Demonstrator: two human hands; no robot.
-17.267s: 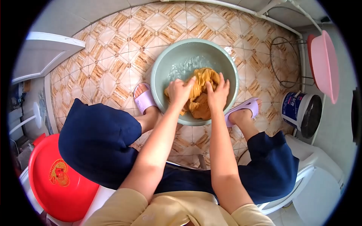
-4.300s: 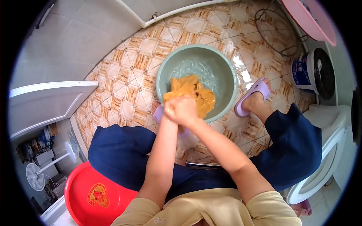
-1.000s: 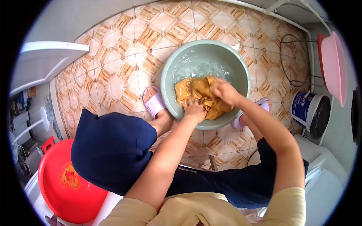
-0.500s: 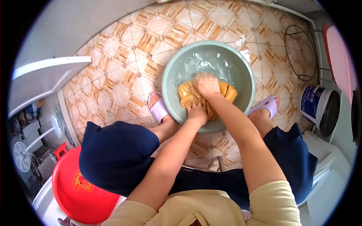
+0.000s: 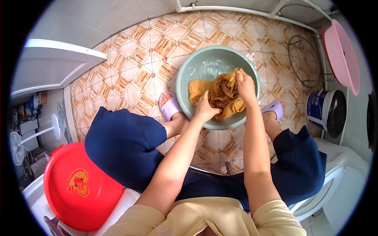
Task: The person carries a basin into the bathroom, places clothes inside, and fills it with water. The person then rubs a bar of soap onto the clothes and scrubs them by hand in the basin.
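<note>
A grey-green basin (image 5: pixel 185 67) with water in it stands on the tiled floor between my feet. Inside lies a bunched, wet mustard-brown cloth (image 5: pixel 223 92). My right hand (image 5: pixel 245 86) grips the cloth's upper right edge, fingers closed round the fabric. Against the cloth's lower left part rests my left hand (image 5: pixel 206 107), its thumb and fingers spread apart. The cloth is crumpled in folds between the two hands, and part of it lies flatter at the left.
A red basin (image 5: pixel 94 192) is at the lower left, near a white fan (image 5: pixel 37 137). On the right are a lidded bucket (image 5: pixel 327 112), a pink basin (image 5: pixel 344 59) and a coiled hose (image 5: pixel 301 61). A white door (image 5: pixel 59 65) stands at the left.
My right hand has moved right from the cloth's top and now grips its edge. The cloth is more bunched and raised. The view has shifted slightly.
</note>
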